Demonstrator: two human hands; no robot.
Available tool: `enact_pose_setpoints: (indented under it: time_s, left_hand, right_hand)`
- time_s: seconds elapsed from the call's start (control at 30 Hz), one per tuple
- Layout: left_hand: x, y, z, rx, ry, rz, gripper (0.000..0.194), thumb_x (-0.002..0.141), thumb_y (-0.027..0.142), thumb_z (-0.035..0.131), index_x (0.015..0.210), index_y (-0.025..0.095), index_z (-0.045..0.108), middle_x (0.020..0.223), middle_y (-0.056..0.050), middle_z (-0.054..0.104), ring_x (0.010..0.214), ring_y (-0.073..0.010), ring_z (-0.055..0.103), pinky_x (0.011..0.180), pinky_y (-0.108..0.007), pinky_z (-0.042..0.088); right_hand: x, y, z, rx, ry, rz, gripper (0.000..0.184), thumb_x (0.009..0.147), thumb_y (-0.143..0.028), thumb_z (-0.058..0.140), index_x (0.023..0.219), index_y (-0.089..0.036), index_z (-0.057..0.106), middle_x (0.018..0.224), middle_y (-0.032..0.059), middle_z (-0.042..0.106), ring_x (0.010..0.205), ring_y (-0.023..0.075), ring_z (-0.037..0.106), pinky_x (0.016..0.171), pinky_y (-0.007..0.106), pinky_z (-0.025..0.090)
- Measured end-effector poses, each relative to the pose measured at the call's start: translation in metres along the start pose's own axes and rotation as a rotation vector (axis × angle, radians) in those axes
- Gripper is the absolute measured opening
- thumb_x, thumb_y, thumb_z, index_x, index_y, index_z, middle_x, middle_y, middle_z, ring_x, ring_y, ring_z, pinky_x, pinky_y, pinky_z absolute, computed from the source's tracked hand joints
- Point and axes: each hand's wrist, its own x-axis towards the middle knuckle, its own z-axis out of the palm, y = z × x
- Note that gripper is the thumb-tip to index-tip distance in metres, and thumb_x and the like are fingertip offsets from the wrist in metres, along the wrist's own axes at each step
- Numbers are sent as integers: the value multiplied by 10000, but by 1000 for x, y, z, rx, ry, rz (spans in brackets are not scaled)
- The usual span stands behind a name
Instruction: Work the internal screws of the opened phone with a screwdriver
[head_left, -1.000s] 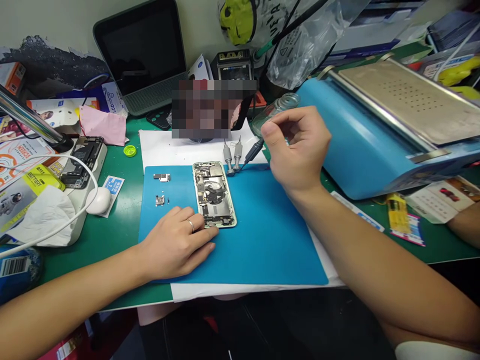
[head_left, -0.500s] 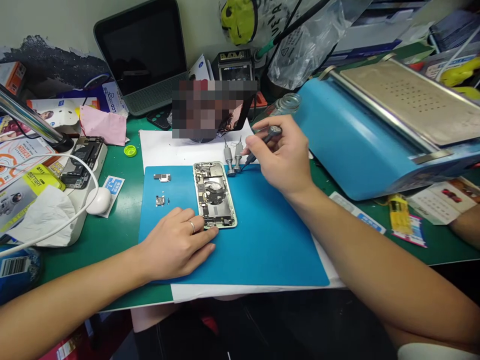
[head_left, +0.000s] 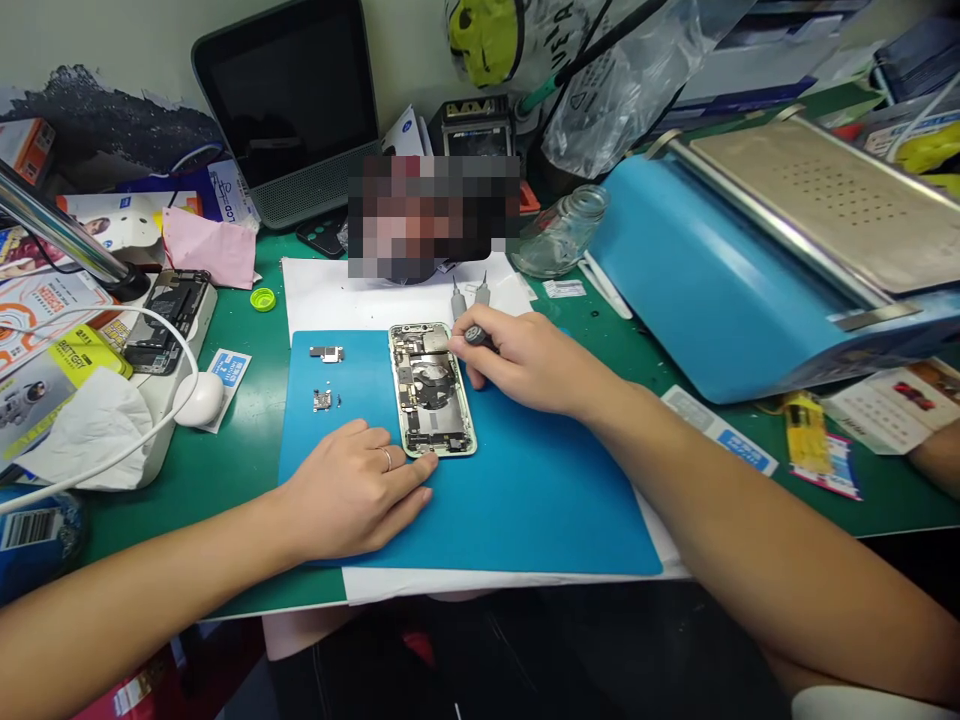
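Note:
An opened phone (head_left: 430, 388) with bare circuitry lies lengthwise on a blue work mat (head_left: 525, 490). My left hand (head_left: 352, 495) rests flat on the mat, fingertips touching the phone's near left corner, a ring on one finger. My right hand (head_left: 517, 358) is closed around a small dark screwdriver (head_left: 474, 336), whose tip points at the phone's upper right edge. Two grey screwdrivers (head_left: 468, 294) stand just behind the phone. Two small removed parts (head_left: 324, 376) lie on the mat to the left.
A large blue machine with a metal plate (head_left: 757, 250) fills the right. A glass jar (head_left: 559, 235), a dark screen (head_left: 289, 110), another opened phone (head_left: 166, 306), a white mouse (head_left: 199, 398) and papers crowd the green table. Another person's arm (head_left: 937, 455) shows at right.
My right hand picked up the dark screwdriver from behind the mat and brought it down and left to the phone's upper right edge. The left hand stayed put.

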Motion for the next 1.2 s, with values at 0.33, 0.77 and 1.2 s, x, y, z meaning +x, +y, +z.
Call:
enact_pose_setpoints:
  time_s: [0.33,0.77,1.2]
  left_hand:
    - [0,1,1,21,86,-21,271,1012,303,503,1067,133,708,651,-3,624,632,-155,538,585,-343,329]
    - [-1,3,2,-3,58,-40,285,1005,321,495,1025,145,718,680,-5,638,644,-174,544,603,-346,325]
    - [-1,4,3,52,56,-111,294,1005,341,493,1078,139,693,665,0,650,613,-175,563,602,-332,331]
  right_hand:
    - [0,-2,5,131,-32,20,158,976,-363,477,899,-237,533,670,-32,710,663,157,649,698,271,431]
    - [-1,-3,8,234,-109,16,180,987,-375,477,873,-246,531,698,-47,730,708,155,675,721,272,452]
    - [-2,-2,14,68,-44,-36,247,958,-406,516,1128,-240,582,724,-13,681,658,168,616,652,283,402]
